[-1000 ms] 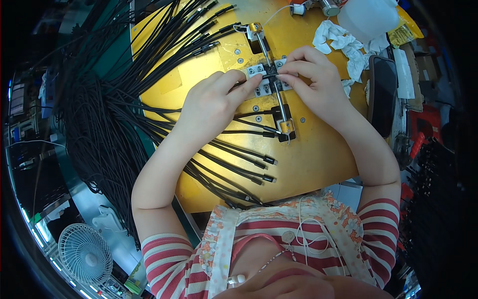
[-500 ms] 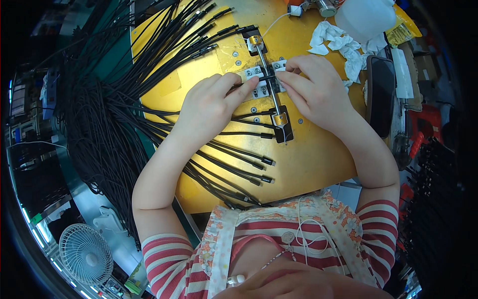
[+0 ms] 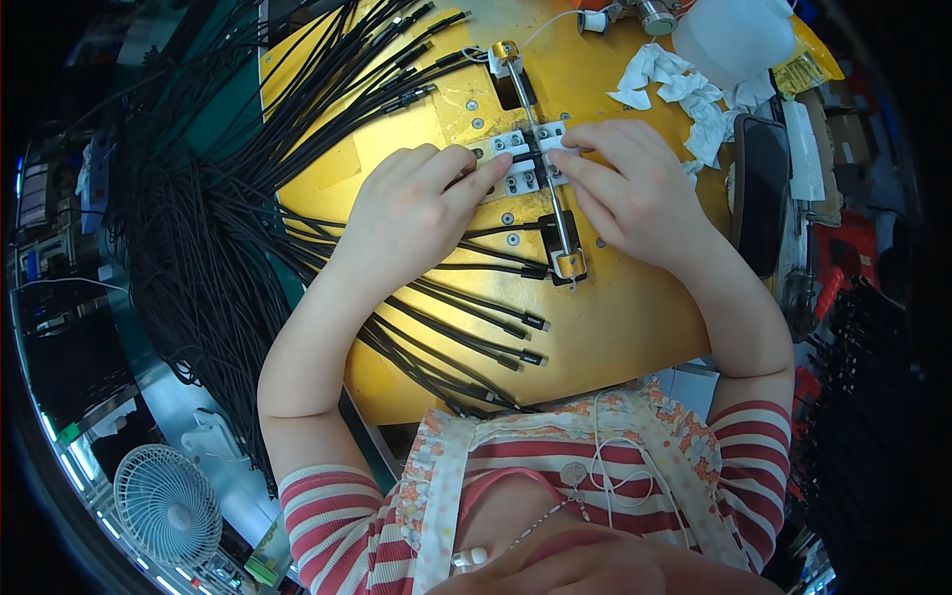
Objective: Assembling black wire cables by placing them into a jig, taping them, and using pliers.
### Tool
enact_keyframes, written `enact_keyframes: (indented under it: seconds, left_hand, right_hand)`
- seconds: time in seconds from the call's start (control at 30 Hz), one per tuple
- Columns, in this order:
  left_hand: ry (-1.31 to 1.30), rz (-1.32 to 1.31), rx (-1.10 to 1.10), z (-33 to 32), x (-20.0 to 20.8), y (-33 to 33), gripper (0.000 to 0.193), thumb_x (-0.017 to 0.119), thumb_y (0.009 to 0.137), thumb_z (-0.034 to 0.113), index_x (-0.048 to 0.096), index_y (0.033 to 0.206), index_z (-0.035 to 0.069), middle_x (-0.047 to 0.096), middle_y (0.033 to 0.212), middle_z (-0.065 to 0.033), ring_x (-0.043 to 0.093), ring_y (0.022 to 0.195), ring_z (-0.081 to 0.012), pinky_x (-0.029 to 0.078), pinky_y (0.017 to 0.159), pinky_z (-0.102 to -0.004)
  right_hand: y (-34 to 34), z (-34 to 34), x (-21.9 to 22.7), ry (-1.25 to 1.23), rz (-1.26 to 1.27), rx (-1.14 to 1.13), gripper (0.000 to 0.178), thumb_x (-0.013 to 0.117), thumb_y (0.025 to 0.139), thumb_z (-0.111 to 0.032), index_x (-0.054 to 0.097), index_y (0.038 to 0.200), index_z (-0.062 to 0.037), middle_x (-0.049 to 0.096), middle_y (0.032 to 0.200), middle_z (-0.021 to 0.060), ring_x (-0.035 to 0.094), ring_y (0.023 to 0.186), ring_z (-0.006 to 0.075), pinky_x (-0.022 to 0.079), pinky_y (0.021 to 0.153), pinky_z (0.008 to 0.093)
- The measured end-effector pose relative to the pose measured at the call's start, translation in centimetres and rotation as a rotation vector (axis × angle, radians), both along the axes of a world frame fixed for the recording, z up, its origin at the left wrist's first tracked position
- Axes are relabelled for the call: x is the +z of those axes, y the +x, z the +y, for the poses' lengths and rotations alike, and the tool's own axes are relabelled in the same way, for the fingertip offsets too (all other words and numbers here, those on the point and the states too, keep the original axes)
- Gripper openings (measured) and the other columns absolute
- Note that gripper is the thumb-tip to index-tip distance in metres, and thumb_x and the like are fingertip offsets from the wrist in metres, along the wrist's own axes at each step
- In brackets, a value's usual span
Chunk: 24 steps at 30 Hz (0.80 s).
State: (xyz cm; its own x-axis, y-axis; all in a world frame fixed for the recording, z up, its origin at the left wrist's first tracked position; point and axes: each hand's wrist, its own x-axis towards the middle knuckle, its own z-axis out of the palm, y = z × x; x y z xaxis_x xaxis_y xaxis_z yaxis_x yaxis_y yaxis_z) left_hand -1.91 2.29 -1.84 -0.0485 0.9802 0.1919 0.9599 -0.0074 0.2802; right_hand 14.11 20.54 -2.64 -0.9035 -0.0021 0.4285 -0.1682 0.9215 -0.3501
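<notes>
My left hand (image 3: 412,208) is closed, thumb and forefinger pinching a black cable (image 3: 526,156) near its plug end. That end lies across a small metal clamp fixture (image 3: 513,180) with screwed-down blocks. From the other side my right hand (image 3: 635,188) is closed too, its fingertips at the cable's far end, which they mostly hide. Over the fixture passes a thin metal rod (image 3: 559,220) with a gold-coloured block at each end. Under the rod's ends, dark slots show in the gold-coloured plate (image 3: 615,317).
Many black cables (image 3: 208,268) fan in from the left, several plugs resting on the plate. Crumpled white tissues (image 3: 684,94), a white plastic bottle (image 3: 734,40) and a dark phone-like slab (image 3: 760,188) sit at the right. A small fan (image 3: 169,501) stands lower left.
The rod's gold-coloured end blocks have shifted outward, as if raised off the plate, uncovering more of the slots. Both hands stay at the fixture with little movement.
</notes>
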Motion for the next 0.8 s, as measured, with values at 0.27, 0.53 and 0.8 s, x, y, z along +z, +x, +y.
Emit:
enact_keyframes:
  seconds: [0.27, 0.53, 0.8]
  left_hand:
    - [-0.012, -0.116, 0.136, -0.3, 0.4, 0.0, 0.026, 0.064, 0.080, 0.005, 0.063, 0.105, 0.005, 0.059, 0.084, -0.0100, 0.059, 0.076, -0.0271, 0.049, 0.068, -0.0370]
    - [-1.013, -0.547, -0.188, -2.4, 4.7, 0.9, 0.017, 0.067, 0.082, 0.017, 0.064, 0.080, 0.000, 0.062, 0.072, -0.0160, 0.061, 0.066, -0.0342, 0.049, 0.065, -0.0392]
    - [-0.135, 0.153, 0.531, -2.3, -0.3, -7.3, 0.027, 0.060, 0.075, 0.006, 0.055, 0.100, -0.002, 0.060, 0.096, -0.0187, 0.059, 0.088, -0.0349, 0.051, 0.077, -0.0409]
  right_hand:
    - [-0.2, 0.5, -0.3, -0.015, 0.067, -0.107, 0.016, 0.065, 0.071, -0.002, 0.065, 0.087, -0.0015, 0.061, 0.088, 0.0080, 0.059, 0.080, 0.0241, 0.047, 0.072, 0.0350]
    - [-0.4, 0.5, -0.8, -0.001, 0.100, -0.167, 0.012, 0.064, 0.072, -0.002, 0.065, 0.085, -0.0020, 0.061, 0.084, 0.0067, 0.059, 0.076, 0.0232, 0.046, 0.067, 0.0347]
    - [-0.6, 0.3, -0.4, -0.011, 0.086, -0.164, 0.012, 0.064, 0.072, -0.002, 0.065, 0.084, -0.0013, 0.061, 0.083, 0.0074, 0.060, 0.075, 0.0232, 0.046, 0.068, 0.0345]
